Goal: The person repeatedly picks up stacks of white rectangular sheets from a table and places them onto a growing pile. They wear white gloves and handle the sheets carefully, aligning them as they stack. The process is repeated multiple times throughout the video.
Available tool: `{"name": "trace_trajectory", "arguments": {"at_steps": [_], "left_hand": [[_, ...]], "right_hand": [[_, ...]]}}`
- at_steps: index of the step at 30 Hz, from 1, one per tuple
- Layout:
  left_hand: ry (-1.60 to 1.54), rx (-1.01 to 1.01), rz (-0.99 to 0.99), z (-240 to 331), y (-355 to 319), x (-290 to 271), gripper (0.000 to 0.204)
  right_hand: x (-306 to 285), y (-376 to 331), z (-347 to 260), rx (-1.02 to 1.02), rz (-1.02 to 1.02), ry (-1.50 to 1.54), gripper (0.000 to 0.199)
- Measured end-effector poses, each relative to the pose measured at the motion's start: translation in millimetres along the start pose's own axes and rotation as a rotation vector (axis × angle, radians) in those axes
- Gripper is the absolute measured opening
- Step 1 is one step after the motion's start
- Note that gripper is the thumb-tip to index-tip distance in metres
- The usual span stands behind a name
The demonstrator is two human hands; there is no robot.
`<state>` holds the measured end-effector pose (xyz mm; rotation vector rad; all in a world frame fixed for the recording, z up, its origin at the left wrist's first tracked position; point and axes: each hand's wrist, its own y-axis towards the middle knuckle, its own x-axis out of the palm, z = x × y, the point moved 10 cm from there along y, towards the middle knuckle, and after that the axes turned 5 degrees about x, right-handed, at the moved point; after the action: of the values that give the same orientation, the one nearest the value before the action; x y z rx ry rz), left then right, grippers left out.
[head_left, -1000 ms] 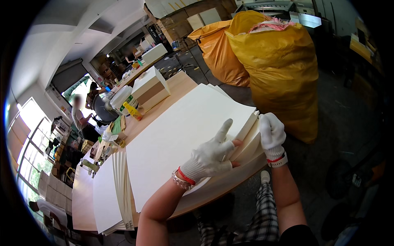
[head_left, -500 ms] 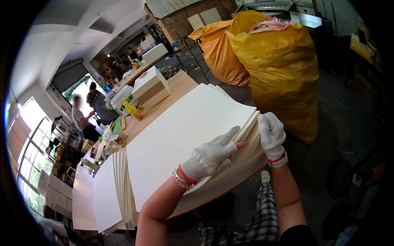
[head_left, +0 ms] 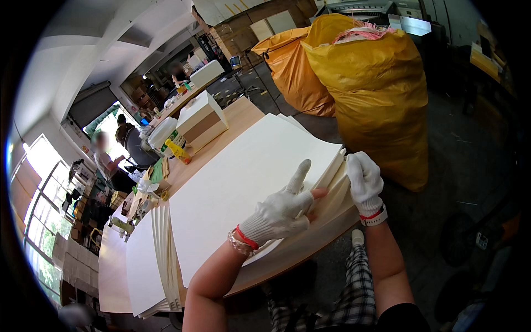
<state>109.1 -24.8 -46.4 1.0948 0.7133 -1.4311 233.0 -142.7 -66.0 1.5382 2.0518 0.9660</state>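
A stack of large white sheets [head_left: 238, 177] lies across the table, its near right edges fanned slightly apart. My right hand [head_left: 365, 180], in a white knit glove, is closed on the right corner of the sheets. The left hand [head_left: 279, 213], gloved too but with one bare fingertip showing, bends its fingers around the sheets' near edge. One finger of it points up over the top sheet. How many sheets each hand grips is hidden.
Another fanned stack of white sheets [head_left: 146, 265] lies at the left on the wooden table [head_left: 243, 113]. Farther back stand a white box-shaped block [head_left: 202, 119], a yellow bottle [head_left: 178, 151] and a tub [head_left: 163, 135]. Big yellow sacks [head_left: 370, 99] stand beyond the right corner. Several people work behind.
My left hand has shifted slightly left, and one finger has lifted from the sheet edges to point upward. The edges at the corner have spread a little. My right hand has hardly moved.
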Motion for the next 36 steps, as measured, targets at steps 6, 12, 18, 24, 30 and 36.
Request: {"name": "trace_trajectory", "arguments": {"at_steps": [6,12,18,24,30,36], "left_hand": [[0.022,0.078,-0.067,10,3,4,0.047],[0.176,-0.04,0.004,10,2,-3,0.041],[0.019,-0.038,0.012,5,1,-2,0.044],[0.112,0.055,-0.026,7,1,0,0.048],[0.111,0.001,-0.039,6,1,7,0.046],[0.357,0.07,0.001,9,14,11,0.039]], "right_hand": [[1,2,-6,-0.015,-0.018,-0.018,0.017],[-1,-1,-2,-0.023,0.0,-0.038,0.012],[-3,-2,-6,-0.082,0.008,-0.048,0.009],[-2,-5,-2,-0.031,-0.003,-0.032,0.008],[-5,-3,-4,-0.017,0.012,0.015,0.012],[-5,-4,0,0.005,0.028,0.065,0.011]]}}
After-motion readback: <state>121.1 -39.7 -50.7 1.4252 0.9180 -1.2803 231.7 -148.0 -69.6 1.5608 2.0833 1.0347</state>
